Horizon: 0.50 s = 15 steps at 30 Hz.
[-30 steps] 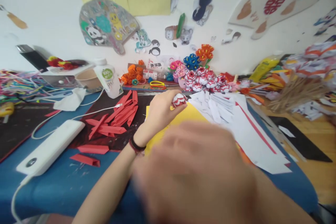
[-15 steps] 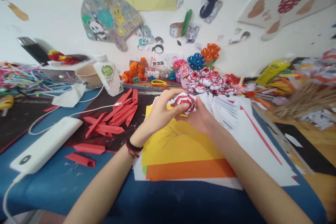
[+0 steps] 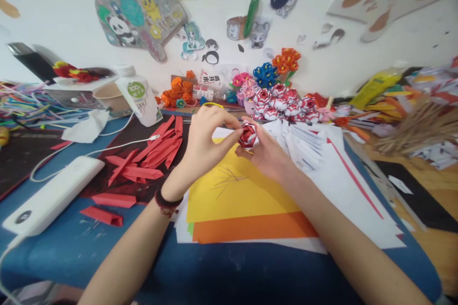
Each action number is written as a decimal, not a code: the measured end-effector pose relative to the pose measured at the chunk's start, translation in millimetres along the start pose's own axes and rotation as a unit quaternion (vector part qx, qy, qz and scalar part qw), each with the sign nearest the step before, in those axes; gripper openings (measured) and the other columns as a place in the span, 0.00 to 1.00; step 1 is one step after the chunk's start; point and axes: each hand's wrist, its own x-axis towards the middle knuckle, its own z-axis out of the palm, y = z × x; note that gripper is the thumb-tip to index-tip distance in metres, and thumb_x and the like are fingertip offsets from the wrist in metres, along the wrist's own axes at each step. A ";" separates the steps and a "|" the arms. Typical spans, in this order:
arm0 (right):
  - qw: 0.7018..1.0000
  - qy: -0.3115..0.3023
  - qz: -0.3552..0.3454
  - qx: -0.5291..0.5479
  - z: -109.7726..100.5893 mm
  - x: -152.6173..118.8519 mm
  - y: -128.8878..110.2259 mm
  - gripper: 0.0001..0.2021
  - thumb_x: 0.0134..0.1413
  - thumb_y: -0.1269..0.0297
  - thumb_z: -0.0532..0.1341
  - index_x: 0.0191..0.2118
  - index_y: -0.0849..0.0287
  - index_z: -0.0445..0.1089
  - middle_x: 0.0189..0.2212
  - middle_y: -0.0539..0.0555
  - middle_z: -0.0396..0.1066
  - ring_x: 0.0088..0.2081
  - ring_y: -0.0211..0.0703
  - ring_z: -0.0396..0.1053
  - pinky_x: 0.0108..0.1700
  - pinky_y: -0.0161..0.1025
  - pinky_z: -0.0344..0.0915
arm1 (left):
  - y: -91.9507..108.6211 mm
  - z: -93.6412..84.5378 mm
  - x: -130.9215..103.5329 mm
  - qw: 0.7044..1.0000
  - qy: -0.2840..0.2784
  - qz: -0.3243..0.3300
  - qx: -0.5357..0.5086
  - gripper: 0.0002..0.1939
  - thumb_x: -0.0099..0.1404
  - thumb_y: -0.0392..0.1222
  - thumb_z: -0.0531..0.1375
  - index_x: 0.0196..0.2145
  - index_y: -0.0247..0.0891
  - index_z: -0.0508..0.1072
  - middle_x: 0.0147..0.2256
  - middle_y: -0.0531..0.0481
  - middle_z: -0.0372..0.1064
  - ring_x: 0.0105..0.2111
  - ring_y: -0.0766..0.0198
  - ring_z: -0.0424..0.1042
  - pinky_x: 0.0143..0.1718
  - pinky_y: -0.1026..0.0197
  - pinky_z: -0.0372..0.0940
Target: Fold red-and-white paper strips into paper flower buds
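Note:
A red and white folded paper flower (image 3: 247, 135) is held above the yellow sheet (image 3: 222, 195). My left hand (image 3: 211, 138) pinches its left edge between thumb and index finger. The fingers of my right hand (image 3: 266, 152) wrap round its right side and underside, with the thumb at the edge. Several thin wires (image 3: 229, 178) lie on the yellow sheet below the hands. An orange sheet (image 3: 254, 228) and white papers (image 3: 358, 200) lie under the yellow one. Behind the hands stands a cluster of similar red and white flowers (image 3: 282, 102).
Red folded paper strips (image 3: 161, 147) lie on a dark mat at the left. Nearby are a white power bank (image 3: 53, 195) with its cable and a white bottle (image 3: 138, 95). Blue and orange flowers (image 3: 265, 75) stand by the wall. Brown strips (image 3: 418, 126) lie at the right.
The flower has turned so its red centre shows more. My left hand has shifted from around it to its left edge, fingers raised. The view has moved slightly.

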 end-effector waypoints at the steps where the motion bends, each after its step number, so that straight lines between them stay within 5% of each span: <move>1: 1.000 0.002 -0.002 -0.005 0.1 -0.1 -0.4 0.22 0.57 0.48 0.70 0.55 0.47 0.71 0.43 0.49 0.77 0.36 0.39 0.74 0.42 0.41 0.76 | 2.2 -2.4 0.5 0.999 -0.023 0.014 0.025 0.05 0.69 0.40 0.65 0.34 0.41 0.75 0.36 0.52 0.76 0.41 0.60 0.71 0.46 0.53 0.59; 15: 0.995 0.019 0.004 -0.095 -4.9 1.1 0.6 0.19 0.55 0.56 0.71 0.51 0.53 0.73 0.37 0.49 0.75 0.34 0.38 0.72 0.39 0.40 0.74 | -5.7 8.2 -8.5 0.966 -0.108 0.114 0.205 0.07 0.71 0.37 0.58 0.34 0.39 0.73 0.35 0.50 0.75 0.39 0.57 0.67 0.46 0.50 0.53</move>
